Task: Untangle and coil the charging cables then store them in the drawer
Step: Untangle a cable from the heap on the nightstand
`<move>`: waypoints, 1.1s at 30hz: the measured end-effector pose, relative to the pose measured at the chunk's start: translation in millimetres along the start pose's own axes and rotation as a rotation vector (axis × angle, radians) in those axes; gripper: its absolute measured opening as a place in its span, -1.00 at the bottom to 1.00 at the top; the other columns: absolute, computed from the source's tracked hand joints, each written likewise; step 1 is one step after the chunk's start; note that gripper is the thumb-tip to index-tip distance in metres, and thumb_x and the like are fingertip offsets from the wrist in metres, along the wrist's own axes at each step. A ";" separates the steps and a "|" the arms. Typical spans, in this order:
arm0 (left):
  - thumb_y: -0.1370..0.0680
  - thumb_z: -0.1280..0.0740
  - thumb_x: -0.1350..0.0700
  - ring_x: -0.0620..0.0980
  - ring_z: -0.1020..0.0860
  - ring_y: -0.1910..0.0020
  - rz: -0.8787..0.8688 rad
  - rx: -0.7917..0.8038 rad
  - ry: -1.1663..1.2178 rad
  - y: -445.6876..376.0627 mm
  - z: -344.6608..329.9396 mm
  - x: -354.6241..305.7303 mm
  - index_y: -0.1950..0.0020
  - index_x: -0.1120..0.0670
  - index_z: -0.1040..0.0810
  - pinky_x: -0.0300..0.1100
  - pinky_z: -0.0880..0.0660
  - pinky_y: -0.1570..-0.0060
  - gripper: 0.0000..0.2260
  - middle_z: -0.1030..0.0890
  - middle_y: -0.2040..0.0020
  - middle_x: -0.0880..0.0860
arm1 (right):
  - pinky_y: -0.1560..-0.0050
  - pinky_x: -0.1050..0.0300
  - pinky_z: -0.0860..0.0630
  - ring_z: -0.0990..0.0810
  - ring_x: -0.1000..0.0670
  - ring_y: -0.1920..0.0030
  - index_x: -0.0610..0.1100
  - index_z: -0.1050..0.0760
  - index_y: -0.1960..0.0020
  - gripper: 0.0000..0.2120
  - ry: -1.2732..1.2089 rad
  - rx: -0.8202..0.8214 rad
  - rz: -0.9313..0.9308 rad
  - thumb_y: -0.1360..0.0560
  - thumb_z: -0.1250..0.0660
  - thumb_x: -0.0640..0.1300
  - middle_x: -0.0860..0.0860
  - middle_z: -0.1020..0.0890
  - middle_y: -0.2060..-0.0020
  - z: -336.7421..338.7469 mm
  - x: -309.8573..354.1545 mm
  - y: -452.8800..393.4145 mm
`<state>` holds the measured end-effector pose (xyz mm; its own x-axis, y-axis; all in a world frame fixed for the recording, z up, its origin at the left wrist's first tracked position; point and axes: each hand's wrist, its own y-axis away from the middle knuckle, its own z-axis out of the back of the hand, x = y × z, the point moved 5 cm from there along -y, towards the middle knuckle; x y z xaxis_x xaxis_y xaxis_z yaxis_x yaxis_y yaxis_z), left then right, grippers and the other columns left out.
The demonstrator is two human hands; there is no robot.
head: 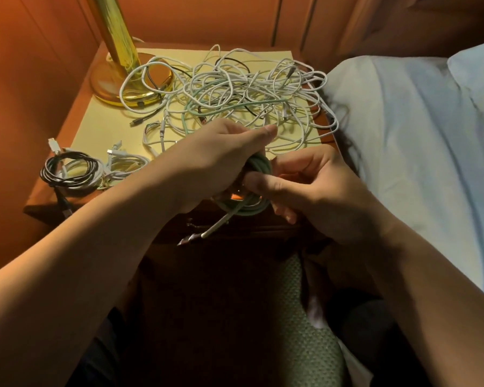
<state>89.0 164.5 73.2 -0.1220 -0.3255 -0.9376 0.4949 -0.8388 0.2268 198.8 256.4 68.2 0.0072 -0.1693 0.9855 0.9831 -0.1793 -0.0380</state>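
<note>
A green cable coil (256,169) hangs just in front of the nightstand's front edge, held between both hands. My left hand (221,155) grips its upper left side with fingers curled over it. My right hand (305,185) pinches the coil from the right, thumb across it. One loose end with a pale plug (215,227) dangles below. A big tangle of white, green and black cables (235,96) lies on the yellow top of the nightstand (101,127). A coiled black cable (67,171) and coiled white cables (120,166) lie at the near left. The drawer front (235,222) sits dark under my hands.
A brass lamp (123,68) stands at the back left of the nightstand, with cable loops over its base. A bed with a pale sheet (403,135) borders the nightstand on the right. Wood-panelled wall behind. Patterned fabric (305,331) lies below, near my lap.
</note>
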 end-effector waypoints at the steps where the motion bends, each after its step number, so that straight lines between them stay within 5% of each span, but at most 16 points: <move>1: -0.67 -0.25 -0.13 0.00 -0.43 0.55 -0.005 -0.003 0.024 -0.1 0.1 -1.3 0.31 0.11 -0.51 -0.27 -0.34 0.55 -0.55 -0.48 0.47 0.07 | 0.48 0.16 -0.34 -0.44 0.04 0.52 -0.01 -0.60 0.39 -0.72 -0.021 -0.012 0.017 -0.49 -0.49 -0.09 -0.02 -0.56 0.48 -1.7 -0.4 -0.3; 5: -0.68 -0.23 -0.09 -0.10 -0.41 0.57 -0.001 0.045 0.060 1.7 -4.8 -2.9 0.12 0.12 -0.53 -0.31 -0.30 0.64 -0.67 -0.47 0.45 0.01 | 0.53 0.29 -0.21 -0.40 0.08 0.47 -0.16 -0.67 0.13 -0.90 -0.374 0.063 -0.162 -0.51 -0.43 -0.15 -0.10 -0.66 0.27 -14.4 -11.0 -0.3; 9: -0.68 -0.24 -0.05 -0.12 -0.40 0.59 0.086 0.073 0.103 3.8 -7.2 6.8 -0.09 0.18 -0.53 -0.36 -0.26 0.60 -0.71 -0.43 0.52 -0.07 | 0.60 0.37 -0.24 -0.33 0.18 0.57 -0.12 -0.59 0.14 -0.81 -0.736 0.238 -0.411 -0.55 -0.31 -0.03 -0.01 -0.63 0.26 -30.3 -15.8 2.2; 13: -0.68 -0.26 -0.03 -0.11 -0.35 0.57 0.103 0.065 0.064 5.1 -5.1 13.6 -0.13 0.27 -0.52 -0.29 -0.25 0.55 -0.67 -0.37 0.54 -0.09 | 0.65 0.41 -0.22 -0.33 0.20 0.61 -0.23 -0.54 -0.05 -0.84 -0.751 0.336 -0.488 -0.62 -0.25 -0.15 -0.05 -0.55 0.21 -27.4 -17.2 1.1; 18: -0.69 -0.25 -0.05 -0.09 -0.44 0.53 0.086 0.062 0.012 7.4 -9.6 14.3 0.03 0.12 -0.53 -0.28 -0.33 0.57 -0.74 -0.46 0.49 -0.06 | 0.66 0.36 -0.16 -0.30 0.20 0.61 -0.19 -0.46 0.01 -0.87 -0.678 0.319 -0.537 -0.58 -0.23 -0.13 -0.04 -0.55 0.26 -26.5 -19.3 4.5; 23: -0.68 -0.26 -0.07 -0.05 -0.47 0.47 0.086 -0.025 0.074 4.4 -8.9 16.3 0.08 0.09 -0.52 -0.22 -0.44 0.51 -0.73 -0.53 0.43 -0.02 | 0.59 0.32 -0.10 -0.19 0.15 0.61 -0.08 -0.38 0.18 -0.73 -0.495 0.162 -0.592 -0.66 -0.09 -0.06 0.06 -0.33 0.40 -22.7 -19.5 2.3; 27: -0.68 -0.30 0.01 0.09 -0.55 0.29 -0.077 -0.170 0.114 -1.3 -1.4 11.2 -0.01 0.12 -0.57 0.00 -0.53 0.21 -0.80 -0.61 0.30 0.02 | 0.52 0.25 -0.02 -0.15 0.10 0.54 -0.06 -0.37 0.26 -0.64 -0.430 -0.030 -0.462 -0.70 -0.10 -0.06 0.05 -0.29 0.41 -15.0 -17.8 -6.7; 30: -0.65 -0.36 0.00 -0.11 -0.60 0.08 -0.266 -0.288 -0.120 -0.9 12.7 3.2 -0.11 0.04 -0.58 -0.20 -0.54 0.08 -0.87 -0.64 0.08 -0.07 | 0.55 0.33 -0.06 -0.18 0.13 0.58 -0.05 -0.38 0.26 -0.66 -0.494 -0.160 -0.404 -0.69 -0.12 -0.07 0.09 -0.34 0.42 1.5 -17.7 -10.3; 33: -0.48 -0.52 -0.13 -0.21 -0.56 0.09 -0.329 -0.295 -0.348 6.9 21.9 -2.7 -0.09 -0.02 -0.60 -0.41 -0.45 0.24 -0.71 -0.63 0.07 -0.11 | 0.54 0.30 0.02 -0.12 0.14 0.60 -0.03 -0.33 0.25 -0.68 -0.554 -0.247 -0.388 -0.68 -0.07 -0.06 0.09 -0.31 0.39 22.9 -16.0 -9.1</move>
<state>73.9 149.9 83.1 -0.5621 -0.2342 -0.7933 0.5969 -0.7788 -0.1930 193.9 283.0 56.6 -0.1778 0.4559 0.8721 0.8638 -0.3523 0.3602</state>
